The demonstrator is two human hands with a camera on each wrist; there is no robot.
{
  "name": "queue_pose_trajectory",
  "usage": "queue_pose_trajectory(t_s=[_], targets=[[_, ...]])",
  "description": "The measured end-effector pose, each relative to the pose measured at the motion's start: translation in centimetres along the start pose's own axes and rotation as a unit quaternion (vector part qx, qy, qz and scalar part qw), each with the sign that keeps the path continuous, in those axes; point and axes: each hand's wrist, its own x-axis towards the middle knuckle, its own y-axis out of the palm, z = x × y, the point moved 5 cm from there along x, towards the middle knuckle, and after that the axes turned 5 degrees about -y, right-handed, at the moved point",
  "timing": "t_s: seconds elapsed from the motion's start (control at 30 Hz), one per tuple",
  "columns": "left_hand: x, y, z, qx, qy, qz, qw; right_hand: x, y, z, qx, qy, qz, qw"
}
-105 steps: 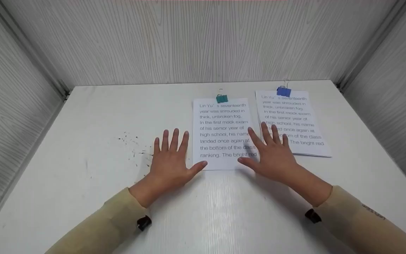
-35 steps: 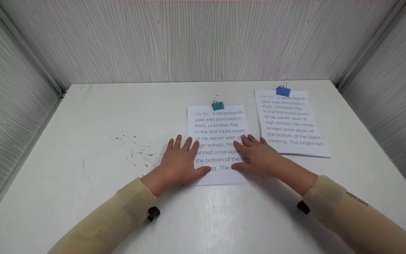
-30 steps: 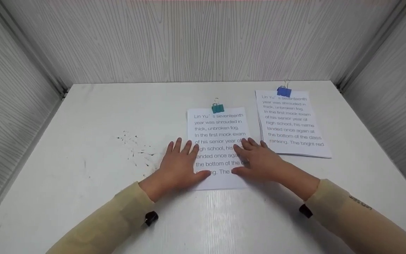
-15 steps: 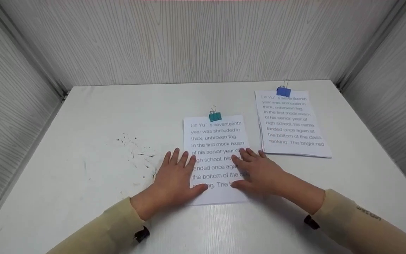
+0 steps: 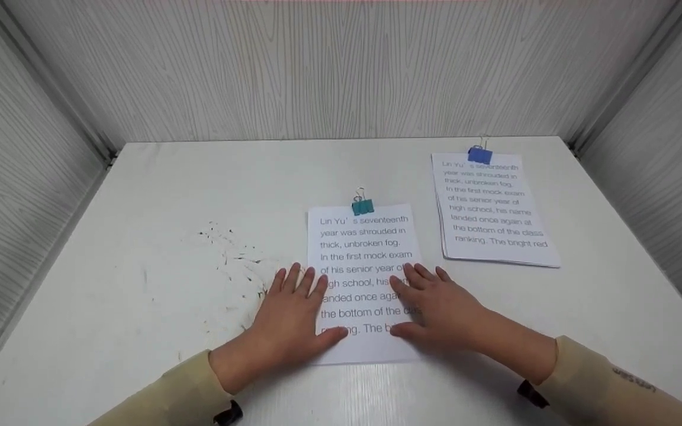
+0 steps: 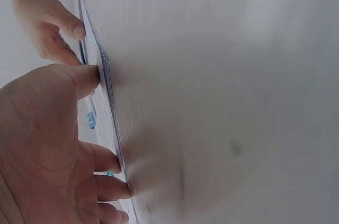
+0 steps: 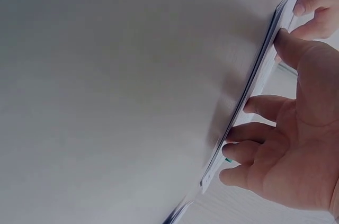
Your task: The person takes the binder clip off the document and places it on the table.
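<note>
Left hand [image 5: 286, 319] and right hand [image 5: 444, 310], gripping nothing, rest on opposite edges of the teal-clipped printout [image 5: 362, 260]; uneven pressure could skew it.

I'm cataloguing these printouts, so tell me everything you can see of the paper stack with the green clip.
The paper stack looks like several white sheets, aligned and lying roughly flat on the table, nearer the person than the blue-clipped stack and apart from it. A green binder clip with wire handles holds its top edge. Large grey print begins "Lin Yu's seventeenth year"; some lower words are covered. The left grip touches its left side, the right grip its right.
</note>
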Motion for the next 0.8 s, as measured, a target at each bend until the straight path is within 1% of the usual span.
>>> queue_pose_trajectory(t_s=[0.27, 0.43, 0.57, 0.7, 0.8], targets=[[-1.0, 0.2, -0.3, -0.005, -0.001, 0.013, 0.9999, -0.8, 0.3, 0.6, 0.009, -0.002, 0.007, 1.0], [-1.4, 0.2, -0.5, -0.011, 0.008, 0.008, 0.9999, -1.2, 0.3, 0.8, 0.005, -0.009, 0.001, 1.0], [-1.7, 0.4, -0.6, -0.013, 0.009, 0.004, 0.9999, -1.4, 0.4, 1.0, 0.002, -0.008, 0.004, 1.0], [-1.8, 0.4, -0.7, -0.012, 0.009, 0.001, 0.9999, -1.4, 0.5, 1.1, -0.002, -0.008, 0.006, 1.0], [-1.6, 0.2, -0.6, -0.006, 0.007, 0.001, 1.0, -1.5, 0.5, 1.1, -0.005, -0.007, 0.005, 1.0]])
